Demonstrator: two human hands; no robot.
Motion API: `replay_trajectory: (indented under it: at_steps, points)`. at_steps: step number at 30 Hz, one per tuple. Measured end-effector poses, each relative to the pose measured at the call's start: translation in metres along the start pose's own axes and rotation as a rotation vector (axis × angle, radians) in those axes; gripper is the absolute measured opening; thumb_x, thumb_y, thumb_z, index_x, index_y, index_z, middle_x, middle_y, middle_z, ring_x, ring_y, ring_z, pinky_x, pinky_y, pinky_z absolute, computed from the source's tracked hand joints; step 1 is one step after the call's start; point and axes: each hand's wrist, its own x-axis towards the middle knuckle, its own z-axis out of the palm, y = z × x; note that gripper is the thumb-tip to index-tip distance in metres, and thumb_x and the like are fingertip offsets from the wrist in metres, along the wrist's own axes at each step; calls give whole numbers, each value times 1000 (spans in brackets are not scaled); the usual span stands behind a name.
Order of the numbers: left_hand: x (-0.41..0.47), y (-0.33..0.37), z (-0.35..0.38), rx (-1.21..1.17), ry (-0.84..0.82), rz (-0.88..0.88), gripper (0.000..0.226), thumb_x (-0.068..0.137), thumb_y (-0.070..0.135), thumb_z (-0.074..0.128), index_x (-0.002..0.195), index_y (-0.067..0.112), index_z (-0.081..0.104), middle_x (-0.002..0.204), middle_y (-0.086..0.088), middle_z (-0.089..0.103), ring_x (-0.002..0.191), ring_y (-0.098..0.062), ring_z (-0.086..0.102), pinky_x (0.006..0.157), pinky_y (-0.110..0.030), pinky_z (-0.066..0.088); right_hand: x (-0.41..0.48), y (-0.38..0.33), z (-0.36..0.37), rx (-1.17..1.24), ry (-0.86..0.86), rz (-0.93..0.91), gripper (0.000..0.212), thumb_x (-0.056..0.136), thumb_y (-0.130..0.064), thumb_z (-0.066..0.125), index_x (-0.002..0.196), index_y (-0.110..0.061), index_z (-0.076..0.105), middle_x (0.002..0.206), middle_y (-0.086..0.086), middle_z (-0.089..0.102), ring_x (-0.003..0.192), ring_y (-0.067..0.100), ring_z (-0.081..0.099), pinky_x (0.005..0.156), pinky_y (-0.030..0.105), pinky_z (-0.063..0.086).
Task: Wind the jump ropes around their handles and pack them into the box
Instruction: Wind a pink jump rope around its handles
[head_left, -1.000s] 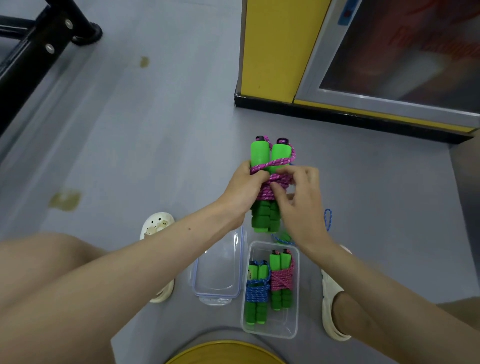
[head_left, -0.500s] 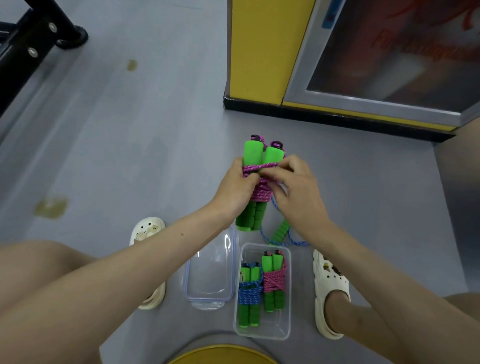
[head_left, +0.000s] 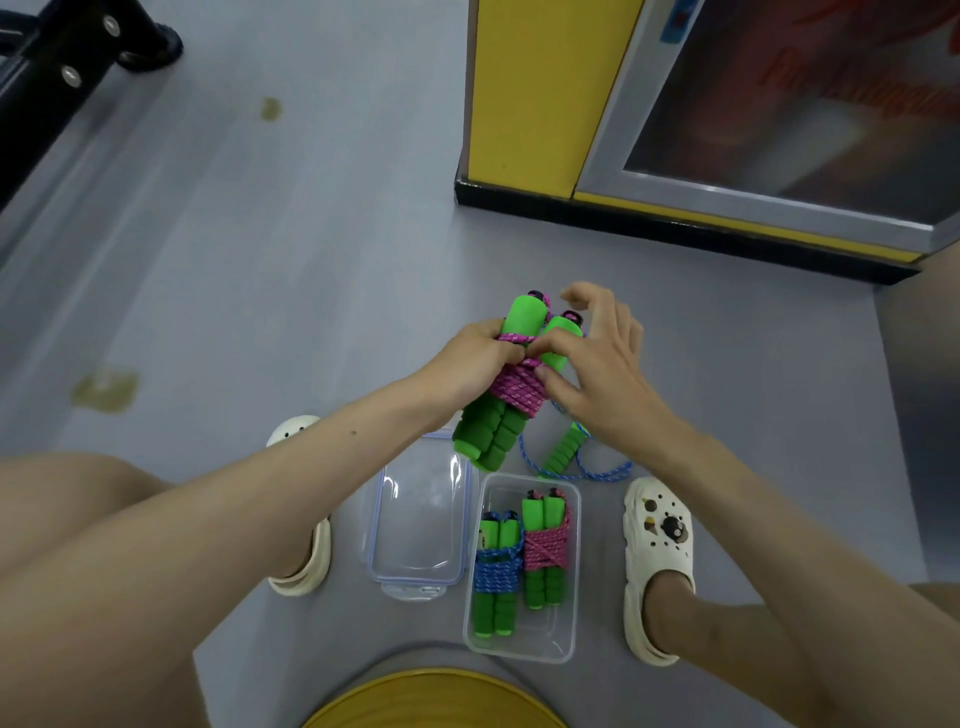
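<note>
Box (head_left: 540, 636) sits on grey floor (head_left: 311, 260) near yellow cabinet (head_left: 524, 93).

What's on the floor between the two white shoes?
Head view: a clear lid, and beside it the open box holding a blue-wound rope and a pink-wound rope.

Both bare forearms are stretched forward and brought together at a wound jump rope (head_left: 511, 387), held up in front of the body. The left hand (head_left: 475, 358) is wrapped round the jump rope's left side, with its fingers curled over the windings. The right hand (head_left: 605, 374) is set against the jump rope's right side, forefinger and thumb pinched at the windings, the remaining fingers (head_left: 582, 293) lifted and loosely spread.
</note>
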Motion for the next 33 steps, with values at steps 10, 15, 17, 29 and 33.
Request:
replay_trajectory:
  at_steps: [10,15,17,29,33]
  points:
    - [-4,-4,-9,114,-87,-60,29,95,2,44,121,-1,58,103,-16,63,87,-24,59,89,-37,49,-7,7,0,150,-190,18,24,82,-22,71,105,-25,66,152,4,18,141,24,16,111,39,12]
    - [-5,-1,-14,20,-112,-69,30,96,3,42,119,11,60,89,-5,66,71,-13,62,62,-15,51,-10,3,0,370,-143,81,26,78,-26,75,95,-40,61,154,-3,14,142,20,15,113,42,13]
    - [-5,-2,-14,28,-124,-87,29,96,6,43,117,14,61,88,-3,67,72,-13,63,63,-16,52,-10,1,2,351,-141,91,23,77,-26,75,97,-32,66,154,-1,16,142,20,15,111,37,10]
    - [-5,-6,-10,180,-213,-132,28,93,11,47,117,15,62,112,-10,68,87,-15,64,76,-21,51,-24,2,10,336,-128,78,26,72,-43,75,92,-35,62,155,1,11,142,15,9,107,21,0]
    - [-4,-2,-11,188,-229,-117,27,90,10,48,110,18,64,107,-12,67,85,-17,61,76,-26,50,-26,-3,10,374,-134,90,22,76,-26,77,92,-23,63,154,4,13,141,17,14,94,-5,-7]
